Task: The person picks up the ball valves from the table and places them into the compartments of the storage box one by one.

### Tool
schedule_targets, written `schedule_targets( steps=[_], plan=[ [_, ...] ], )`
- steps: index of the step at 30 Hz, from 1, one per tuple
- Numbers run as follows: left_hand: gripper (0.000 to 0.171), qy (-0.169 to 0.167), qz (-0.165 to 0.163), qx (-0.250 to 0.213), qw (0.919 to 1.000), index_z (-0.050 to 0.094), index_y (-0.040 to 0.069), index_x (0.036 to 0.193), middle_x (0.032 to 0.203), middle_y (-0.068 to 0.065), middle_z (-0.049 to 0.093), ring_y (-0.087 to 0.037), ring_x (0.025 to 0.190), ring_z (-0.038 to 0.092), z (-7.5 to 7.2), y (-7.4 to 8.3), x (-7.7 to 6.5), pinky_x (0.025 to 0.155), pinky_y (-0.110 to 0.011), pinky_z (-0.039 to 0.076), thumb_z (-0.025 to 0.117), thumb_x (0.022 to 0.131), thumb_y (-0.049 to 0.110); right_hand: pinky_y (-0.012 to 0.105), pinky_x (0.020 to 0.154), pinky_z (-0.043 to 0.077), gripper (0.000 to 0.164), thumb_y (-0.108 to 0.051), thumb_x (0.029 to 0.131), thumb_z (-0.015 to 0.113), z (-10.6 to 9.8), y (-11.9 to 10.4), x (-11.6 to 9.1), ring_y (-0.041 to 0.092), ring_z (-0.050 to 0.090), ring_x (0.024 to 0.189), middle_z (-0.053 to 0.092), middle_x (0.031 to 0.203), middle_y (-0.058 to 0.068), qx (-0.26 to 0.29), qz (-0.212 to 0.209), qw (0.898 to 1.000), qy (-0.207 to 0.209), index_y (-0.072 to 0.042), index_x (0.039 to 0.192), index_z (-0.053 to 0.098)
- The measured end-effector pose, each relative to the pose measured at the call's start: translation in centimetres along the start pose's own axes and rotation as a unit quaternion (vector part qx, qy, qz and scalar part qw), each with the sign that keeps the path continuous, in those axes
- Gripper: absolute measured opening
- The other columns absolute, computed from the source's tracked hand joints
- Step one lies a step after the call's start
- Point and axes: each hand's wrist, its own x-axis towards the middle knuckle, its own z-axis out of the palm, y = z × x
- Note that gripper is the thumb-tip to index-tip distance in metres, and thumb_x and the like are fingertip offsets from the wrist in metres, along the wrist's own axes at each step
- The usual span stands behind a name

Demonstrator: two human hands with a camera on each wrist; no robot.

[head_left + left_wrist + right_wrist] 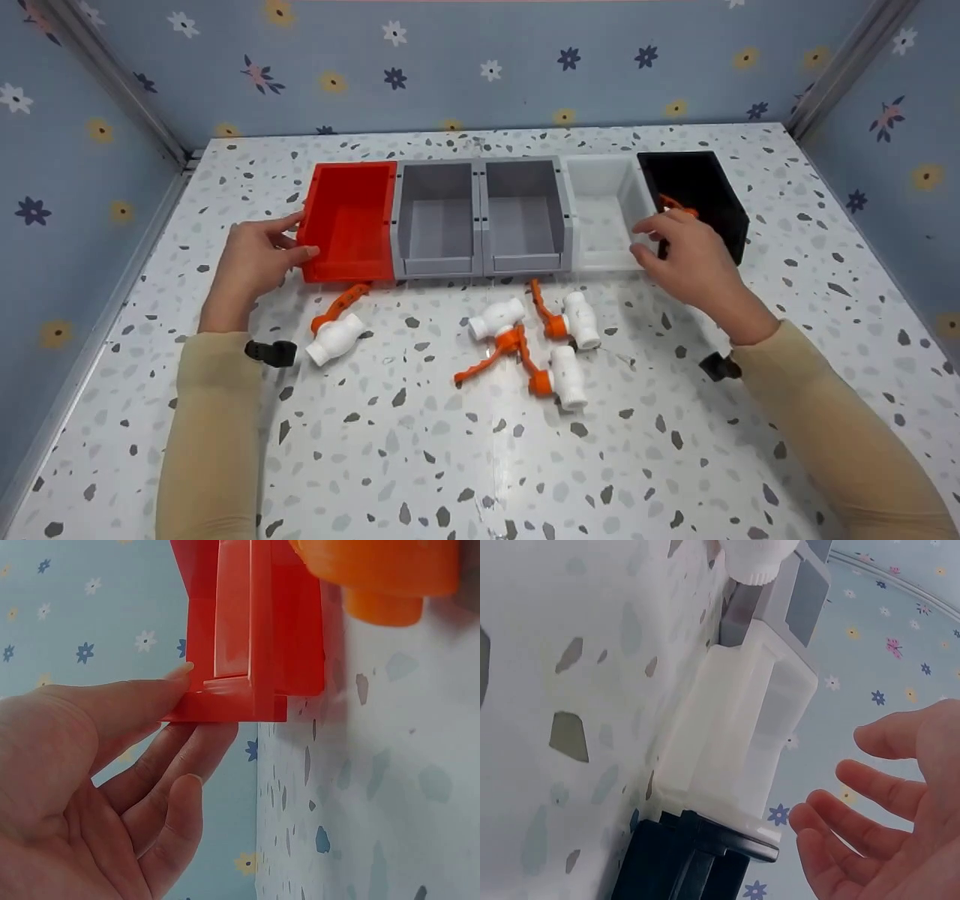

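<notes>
My left hand [259, 259] grips the left wall of a red bin [352, 273], its thumb over the rim and its fingers on the outer side. In the left wrist view the thumb and fingertips pinch the bin's corner. My right hand [694, 255] hovers over the wall between a white bin [609, 262] and a black bin [731, 206]. Its fingers are loosely bent, and nothing shows between them in the right wrist view. Partly hidden behind this hand, an orange handle [679, 204] shows inside the black bin.
Two grey bins [441, 266] stand between the red and white ones, all in one row. Before the row lie several white ball valves with orange handles, one valve [336, 339] at left and a cluster with a valve [568, 377] mid-table. Flowered panels [480, 71] enclose the speckled table.
</notes>
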Motion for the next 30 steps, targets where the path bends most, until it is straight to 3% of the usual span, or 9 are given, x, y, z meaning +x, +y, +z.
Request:
schedule_targets(
  steps=[7, 17, 30],
  plan=[
    [0.066, -0.002, -0.004, -0.003, 1.0, 0.038, 0.031, 0.153, 0.122, -0.017, 0.059, -0.031, 0.1, 0.05, 0.0, -0.1, 0.1, 0.071, -0.033, 0.05, 0.069, 0.095, 0.031, 0.048, 0.081, 0.051, 0.025, -0.021, 0.096, 0.067, 0.7, -0.8, -0.3, 0.031, 0.062, 0.103, 0.062, 0.115, 0.011, 0.003, -0.016, 0.999, -0.029, -0.007, 0.116, 0.068],
    [0.068, -0.004, -0.01, -0.01, 0.9999, 0.038, 0.032, 0.153, 0.126, -0.017, 0.058, -0.032, 0.105, 0.05, 0.0, -0.1, 0.1, 0.075, -0.035, 0.051, 0.07, 0.094, 0.032, 0.047, 0.083, 0.052, 0.03, -0.023, 0.095, 0.069, 1.6, -1.7, -0.9, 0.03, 0.062, 0.102, 0.061, 0.119, 0.009, 0.009, -0.091, 0.991, -0.1, -0.011, 0.122, 0.066],
    [0.068, -0.002, 0.001, -0.006, 1.0, 0.038, 0.032, 0.153, 0.122, -0.017, 0.059, -0.031, 0.102, 0.052, 0.0, -0.3, 0.1, 0.071, -0.033, 0.051, 0.07, 0.094, 0.03, 0.047, 0.099, 0.045, 0.045, -0.023, 0.091, 0.075, 2.8, -2.7, -1.5, 0.026, 0.053, 0.122, 0.054, 0.134, 0.007, 0.046, -0.174, 0.958, -0.222, -0.011, 0.132, 0.061]
  ],
)
